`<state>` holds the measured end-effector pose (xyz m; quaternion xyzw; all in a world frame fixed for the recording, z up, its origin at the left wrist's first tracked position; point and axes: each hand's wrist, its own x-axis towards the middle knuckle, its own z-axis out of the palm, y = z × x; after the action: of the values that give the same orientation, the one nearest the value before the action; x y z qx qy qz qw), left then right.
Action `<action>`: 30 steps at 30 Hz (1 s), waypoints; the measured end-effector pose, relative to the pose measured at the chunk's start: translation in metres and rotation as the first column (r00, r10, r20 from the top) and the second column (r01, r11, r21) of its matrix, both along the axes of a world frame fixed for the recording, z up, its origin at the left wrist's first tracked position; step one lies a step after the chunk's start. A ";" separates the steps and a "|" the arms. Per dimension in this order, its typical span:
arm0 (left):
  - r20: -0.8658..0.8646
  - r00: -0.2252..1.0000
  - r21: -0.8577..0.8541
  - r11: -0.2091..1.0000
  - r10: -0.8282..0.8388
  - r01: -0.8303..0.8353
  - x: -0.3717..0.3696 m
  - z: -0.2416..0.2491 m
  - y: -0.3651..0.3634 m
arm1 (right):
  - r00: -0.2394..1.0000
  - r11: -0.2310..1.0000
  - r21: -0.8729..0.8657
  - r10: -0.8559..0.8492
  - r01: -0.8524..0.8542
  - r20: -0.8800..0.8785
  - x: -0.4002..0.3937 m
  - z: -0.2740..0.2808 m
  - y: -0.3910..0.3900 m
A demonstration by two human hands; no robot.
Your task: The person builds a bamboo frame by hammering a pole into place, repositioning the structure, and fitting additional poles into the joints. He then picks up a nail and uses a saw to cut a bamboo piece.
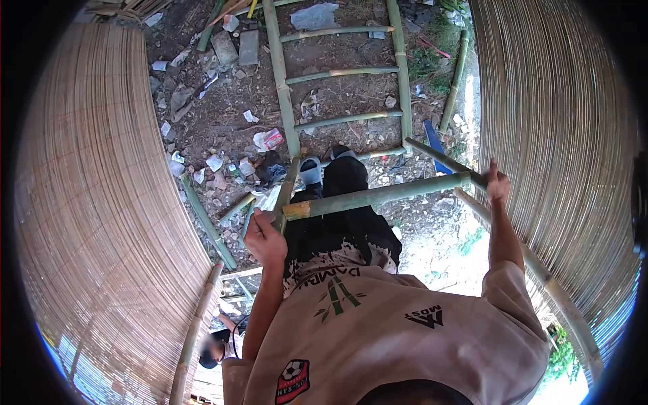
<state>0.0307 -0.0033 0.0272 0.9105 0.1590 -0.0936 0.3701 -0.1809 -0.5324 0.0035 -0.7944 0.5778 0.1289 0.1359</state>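
A green bamboo ladder point(347, 72) stretches from in front of my body to the top of the view, with several rungs between two side poles. Its nearest crosspiece point(378, 196) spans in front of my legs at a slight slant. At the left end of this piece, my left hand point(265, 241) is closed at the side pole, thumb upward. On the other side, my right hand point(498, 183) wraps round the end of the right pole point(478, 179), its thumb also raised. My shoes point(310, 173) show beyond the crosspiece, near a lower rung.
Woven bamboo screens rise at left point(88, 148) and right point(553, 121). Litter, stones and grey blocks point(248, 48) cover the dirt, with loose bamboo pieces point(208, 223) and a long blue object point(439, 148). Another person point(214, 347) is at lower left, behind a bamboo post point(196, 331).
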 end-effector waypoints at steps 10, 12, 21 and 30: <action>0.065 0.997 -0.030 0.999 0.045 -0.043 0.000 -0.015 0.004 | 0.995 0.995 -0.027 0.098 -0.098 0.000 -0.013 -0.020 -0.016; 0.048 0.999 0.026 1.000 0.007 -0.009 -0.001 -0.009 0.001 | 0.984 0.982 -0.063 0.179 -0.179 -0.006 -0.021 -0.028 -0.021; 0.013 0.999 0.012 0.999 0.039 -0.039 0.003 -0.004 -0.004 | 0.998 0.998 -0.038 0.051 -0.052 -0.031 -0.001 -0.006 -0.004; 0.030 0.999 -0.012 1.000 0.012 -0.012 0.004 -0.005 -0.004 | 0.999 0.999 -0.014 0.048 -0.048 0.006 0.002 -0.004 -0.005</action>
<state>0.0347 -0.0076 0.0221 0.9085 0.1585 -0.0788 0.3785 -0.1784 -0.5370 -0.0002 -0.8094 0.5590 0.1258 0.1290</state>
